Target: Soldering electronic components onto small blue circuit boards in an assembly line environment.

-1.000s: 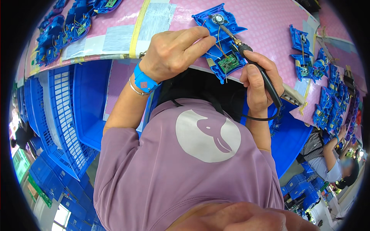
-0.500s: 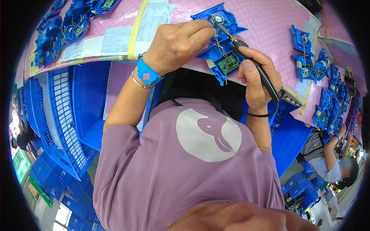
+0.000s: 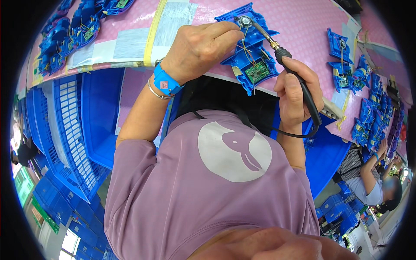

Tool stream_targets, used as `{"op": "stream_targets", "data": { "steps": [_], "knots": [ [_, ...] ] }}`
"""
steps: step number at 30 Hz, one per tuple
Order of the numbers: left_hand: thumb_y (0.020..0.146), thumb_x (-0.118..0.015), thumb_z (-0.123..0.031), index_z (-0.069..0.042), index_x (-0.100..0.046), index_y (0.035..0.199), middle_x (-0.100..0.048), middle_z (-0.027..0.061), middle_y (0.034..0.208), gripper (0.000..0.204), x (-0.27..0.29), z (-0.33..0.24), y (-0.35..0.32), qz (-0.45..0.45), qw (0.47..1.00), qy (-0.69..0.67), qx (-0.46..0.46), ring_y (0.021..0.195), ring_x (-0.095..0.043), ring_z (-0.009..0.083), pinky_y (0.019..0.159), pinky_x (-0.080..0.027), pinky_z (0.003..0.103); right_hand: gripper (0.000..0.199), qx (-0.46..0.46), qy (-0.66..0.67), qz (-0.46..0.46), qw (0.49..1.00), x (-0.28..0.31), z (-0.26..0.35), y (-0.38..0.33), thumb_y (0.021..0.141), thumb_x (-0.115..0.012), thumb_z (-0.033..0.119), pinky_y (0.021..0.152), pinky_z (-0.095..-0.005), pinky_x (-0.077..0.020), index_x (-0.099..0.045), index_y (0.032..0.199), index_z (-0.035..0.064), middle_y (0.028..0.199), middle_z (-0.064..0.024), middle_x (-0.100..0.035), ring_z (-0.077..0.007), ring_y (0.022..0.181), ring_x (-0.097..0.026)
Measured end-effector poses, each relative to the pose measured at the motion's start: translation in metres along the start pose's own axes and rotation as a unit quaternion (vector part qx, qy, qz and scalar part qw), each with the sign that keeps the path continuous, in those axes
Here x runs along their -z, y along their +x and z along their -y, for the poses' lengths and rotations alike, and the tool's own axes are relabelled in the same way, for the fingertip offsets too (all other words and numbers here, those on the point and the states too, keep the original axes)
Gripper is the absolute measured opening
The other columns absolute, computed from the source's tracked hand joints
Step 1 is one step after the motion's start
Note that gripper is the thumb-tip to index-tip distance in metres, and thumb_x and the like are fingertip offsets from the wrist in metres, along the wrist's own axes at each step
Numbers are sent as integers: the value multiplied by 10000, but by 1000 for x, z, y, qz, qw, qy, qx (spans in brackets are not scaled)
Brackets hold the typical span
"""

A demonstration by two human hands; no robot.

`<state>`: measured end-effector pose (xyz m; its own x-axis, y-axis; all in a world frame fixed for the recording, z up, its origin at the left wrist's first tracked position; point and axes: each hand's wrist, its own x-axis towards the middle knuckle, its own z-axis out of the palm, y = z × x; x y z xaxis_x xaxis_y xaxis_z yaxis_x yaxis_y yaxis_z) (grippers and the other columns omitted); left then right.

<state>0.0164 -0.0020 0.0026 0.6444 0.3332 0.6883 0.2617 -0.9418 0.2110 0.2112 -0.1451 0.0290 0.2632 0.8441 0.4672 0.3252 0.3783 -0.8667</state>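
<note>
Your right hand is clenched around the black handle of a soldering iron, gripping it low so the metal shaft runs up and to the left, well clear of your fingers. Its tip sits at the small round silver part near the top of the blue plastic housing. Your left hand rests knuckles-up on the left side of that housing, fingers curled, thumb and forefinger pinched together right beside the iron's tip; what they pinch is too small to tell. A blue wrist strap and a thin bangle circle that wrist.

The housing lies on the pink worktable, just above its near edge, between your two hands. A green circuit board sits in its lower part, with thin wires running up to the round part.

Farther off, more blue housings lie in a row to the right, and blue crates stand below the table on your left.
</note>
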Motion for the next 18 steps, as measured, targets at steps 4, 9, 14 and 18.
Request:
{"op": "stream_targets", "data": {
  "steps": [4,9,14,18],
  "knots": [
    [777,-796,-119,-90,-688,999,-720,10,995,248,1,-1,0,-1,1000,-4,5,805,-737,196,583,-574,298,304,1,5,-6,1000,0,0,-1,952,-614,74,489,-227,-369,-639,1173,-132,720,-113,-623,-105,560,-521],
    [780,-801,-121,-90,-691,998,-724,16,998,246,1,-1,0,4,1000,-12,12,811,-738,199,597,-580,301,292,-3,12,-13,1000,1,-2,-2,950,-611,66,482,-228,-368,-646,1169,-125,705,-108,-617,-108,559,-521],
    [761,-816,-105,-88,-699,1008,-727,28,997,274,1,-1,0,2,1000,-25,10,824,-742,211,617,-589,304,262,27,16,-15,999,1,-6,-2,945,-601,39,477,-230,-367,-661,1154,-107,679,-100,-601,-110,555,-511],
    [747,-831,-84,-81,-715,1011,-724,29,985,288,5,-4,1,8,999,-31,20,810,-737,218,616,-584,311,261,14,22,-21,999,1,-4,-2,948,-601,41,474,-232,-364,-659,1154,-108,673,-96,-595,-111,552,-507]
  ]
}}
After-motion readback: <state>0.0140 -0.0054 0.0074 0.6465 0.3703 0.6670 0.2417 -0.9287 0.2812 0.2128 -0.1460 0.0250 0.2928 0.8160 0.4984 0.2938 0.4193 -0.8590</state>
